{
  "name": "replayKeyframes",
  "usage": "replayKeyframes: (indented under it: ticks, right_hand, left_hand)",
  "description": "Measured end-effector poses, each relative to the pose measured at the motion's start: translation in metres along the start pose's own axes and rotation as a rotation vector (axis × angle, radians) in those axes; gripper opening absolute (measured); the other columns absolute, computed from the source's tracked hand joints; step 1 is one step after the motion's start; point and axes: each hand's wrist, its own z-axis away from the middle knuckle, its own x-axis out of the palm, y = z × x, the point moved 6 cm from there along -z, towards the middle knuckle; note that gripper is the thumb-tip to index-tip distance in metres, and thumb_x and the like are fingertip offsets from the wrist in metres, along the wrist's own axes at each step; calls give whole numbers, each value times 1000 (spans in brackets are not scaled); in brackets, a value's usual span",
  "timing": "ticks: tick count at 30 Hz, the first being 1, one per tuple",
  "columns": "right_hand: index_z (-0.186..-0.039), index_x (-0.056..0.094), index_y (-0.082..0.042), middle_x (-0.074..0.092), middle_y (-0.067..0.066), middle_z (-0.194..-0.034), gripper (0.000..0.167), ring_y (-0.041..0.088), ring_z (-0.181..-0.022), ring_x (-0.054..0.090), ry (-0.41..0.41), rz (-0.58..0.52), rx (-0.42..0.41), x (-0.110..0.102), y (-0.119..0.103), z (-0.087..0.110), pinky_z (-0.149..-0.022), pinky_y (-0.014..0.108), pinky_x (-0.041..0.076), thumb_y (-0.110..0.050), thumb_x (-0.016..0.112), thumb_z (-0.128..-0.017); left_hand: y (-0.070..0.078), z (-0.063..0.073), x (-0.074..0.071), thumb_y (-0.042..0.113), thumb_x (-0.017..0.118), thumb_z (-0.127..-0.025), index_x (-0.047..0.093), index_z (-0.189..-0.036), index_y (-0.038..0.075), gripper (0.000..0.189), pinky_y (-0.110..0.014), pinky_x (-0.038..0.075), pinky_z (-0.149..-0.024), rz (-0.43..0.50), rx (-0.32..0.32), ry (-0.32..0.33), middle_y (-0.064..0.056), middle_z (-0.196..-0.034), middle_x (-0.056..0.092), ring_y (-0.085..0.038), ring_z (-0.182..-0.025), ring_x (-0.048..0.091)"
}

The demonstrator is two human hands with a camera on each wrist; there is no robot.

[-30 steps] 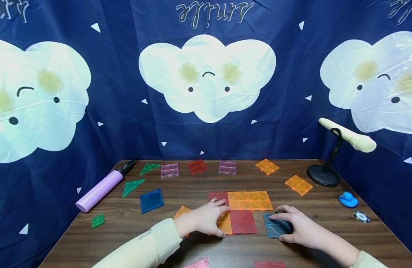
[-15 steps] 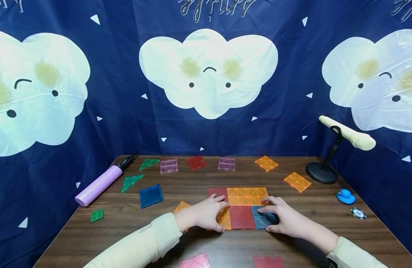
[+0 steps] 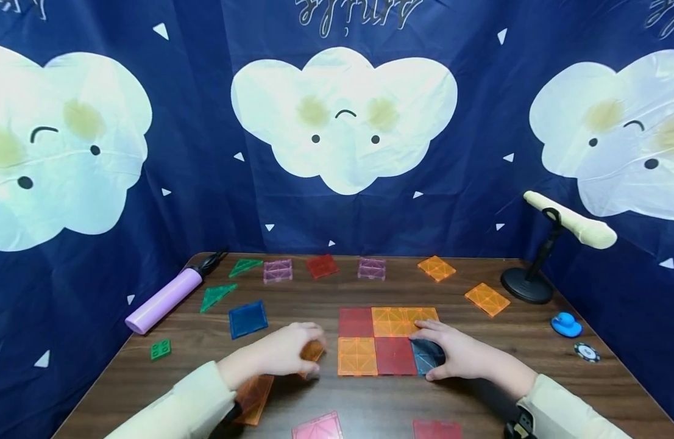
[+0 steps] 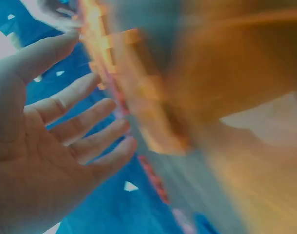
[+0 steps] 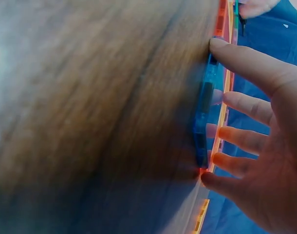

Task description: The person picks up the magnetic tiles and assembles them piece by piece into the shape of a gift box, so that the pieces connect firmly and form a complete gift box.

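Left one of the hands (image 3: 284, 352) now off the tile grid (image 3: 387, 342), at orange tile (image 3: 312, 350)

And there's the navy curtain (image 3: 194, 183), white clouds (image 3: 345, 155) blotched yellow, white triangles (image 3: 161, 30) scattered about! Brown grain streaks the table (image 3: 378, 399). Orange tiles (image 3: 357, 356) show crisscross lines, red tiles (image 3: 396, 356) alongside, then a blue tile (image 3: 422, 356). Green triangles (image 3: 214, 296), purple tiles (image 3: 278, 271), one pink tile (image 3: 320, 427)! Cream sleeves (image 3: 178, 402), cream microphone (image 3: 581, 227), black stand (image 3: 527, 285), black-and-white chip (image 3: 587, 352).
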Motion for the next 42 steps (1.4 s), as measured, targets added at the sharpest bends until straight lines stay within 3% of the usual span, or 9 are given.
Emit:
replayKeyframes:
  ticks: [4,7,12,16,26,30,36,42]
  right_hand:
    - [-141,60,-13,41,25,-154,68,49,-140,37,4,10,-1,-2,0,-1,-104,69,37,-34,87,-81]
    - [-140,60,-12,41,25,-154,68,49,-139,37,-1,4,-2,-3,0,-1,-103,68,37,-33,87,-81]
    - [-140,60,-12,42,25,-154,68,50,-139,38,-8,-7,-4,-4,0,-3,-104,68,37,-33,87,-81]
    - [-139,61,-12,42,25,-153,67,50,-139,38,-2,-10,-5,-5,2,-3,-104,68,37,-33,87,-81]
    - [-139,61,-11,42,26,-153,67,51,-139,38,16,-4,-14,-6,3,-3,-104,68,37,-33,87,-81]
    - [-138,61,-11,42,26,-153,67,51,-139,37,17,-8,-14,-6,3,-2,-104,68,37,-33,87,-81]
    - [-138,62,-11,42,26,-153,67,51,-139,37,17,-9,-7,-6,2,-1,-104,69,36,-32,87,-80]
    - [-138,61,-11,42,26,-153,67,51,-139,37,15,-19,-8,-6,2,0,-104,69,36,-33,87,-81]
  left_hand:
    - [-10,28,4,21,79,-88,67,-131,12,46,-55,43,-106,3,-14,-49,-11,-144,55,-35,-132,50]
    - [-11,35,6,11,78,-89,67,-135,14,48,-56,42,-107,-42,15,-56,-11,-148,53,-36,-137,47]
    - [-15,29,6,-2,75,-87,69,-131,13,47,-47,46,-104,-155,122,20,-9,-139,58,-31,-130,52]
    - [-15,19,4,-3,76,-87,71,-127,14,44,-41,49,-99,-168,159,54,-6,-130,57,-25,-121,54]
    - [-5,5,5,9,80,-87,71,-125,7,39,-43,51,-98,-249,76,81,-7,-124,59,-25,-113,60]
    - [1,4,8,9,81,-86,72,-122,6,37,-45,51,-98,-234,68,89,-6,-121,61,-25,-111,60]
    - [10,3,11,9,81,-85,74,-119,5,35,-33,53,-87,-206,73,82,-3,-116,62,-20,-105,58]
    - [3,7,2,15,78,-88,71,-123,4,37,-43,53,-93,-155,-20,101,-10,-123,64,-27,-111,61]
